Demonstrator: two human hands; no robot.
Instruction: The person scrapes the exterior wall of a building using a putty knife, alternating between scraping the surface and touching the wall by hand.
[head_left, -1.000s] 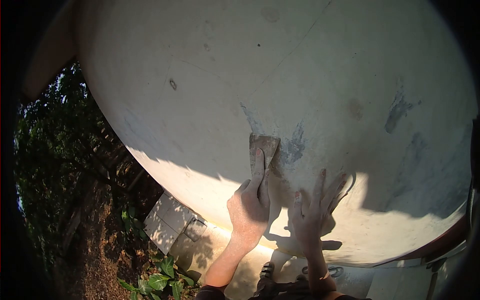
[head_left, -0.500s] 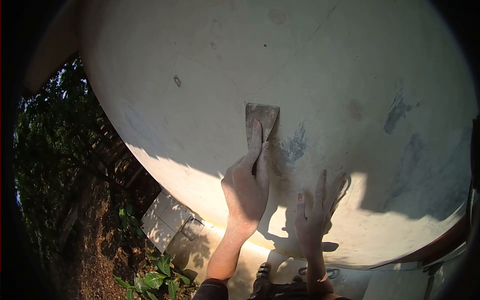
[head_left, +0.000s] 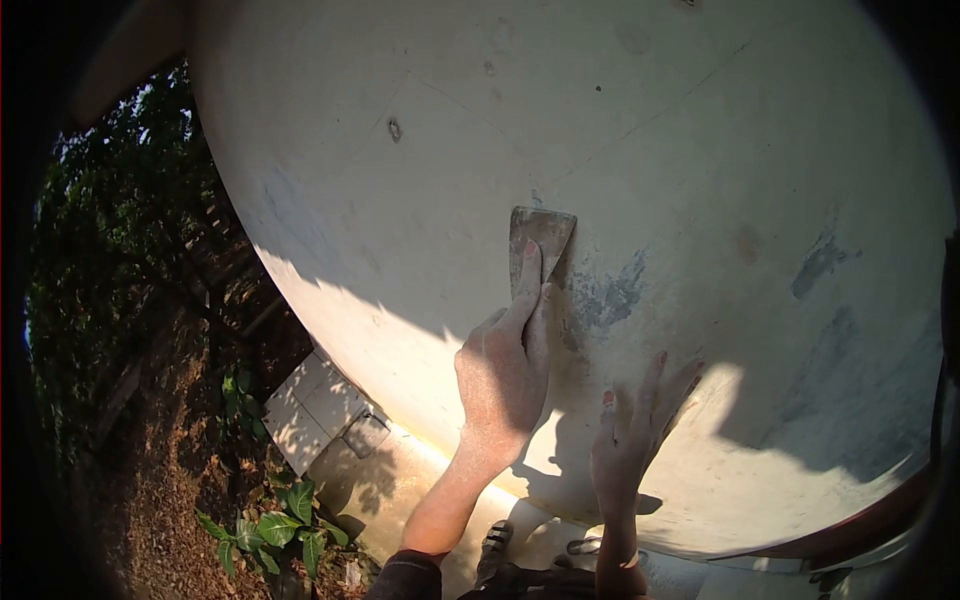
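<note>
The scraper [head_left: 545,228] is at the middle of the view, set against the pale wall [head_left: 400,220] with its wide edge pointing up; the metal blade is smeared with whitish residue, and whether its whole edge touches the surface I cannot tell; the left hand [head_left: 500,375] grips it from below, the index finger stretched along the flat of the blade and the other fingers closed about the handle, which is mostly hidden; the right hand [head_left: 630,440] is empty and spread wide, its fingers fanned upward over the wall, though whether the fingertips rest on it or sit just off it cannot be made out; both hands look dusty.

Just right of the blade is a blue-grey patch [head_left: 610,290], rough at the edges; a smaller grey mark [head_left: 822,263] lies well apart to the right; a dark pit [head_left: 395,130] shows up and to the left, and a thin crack [head_left: 660,115] slants across the upper part; sunlight strikes the lower wall, while shade covers the rest.

Below, a dark sleeve [head_left: 408,577] ends on the left forearm; a striped shoe [head_left: 497,537] stands on the pale paving [head_left: 400,500]; further left are light slabs [head_left: 310,405], a broad-leaved plant [head_left: 277,527], brown leaf litter [head_left: 170,500] and dark trees [head_left: 130,200].
</note>
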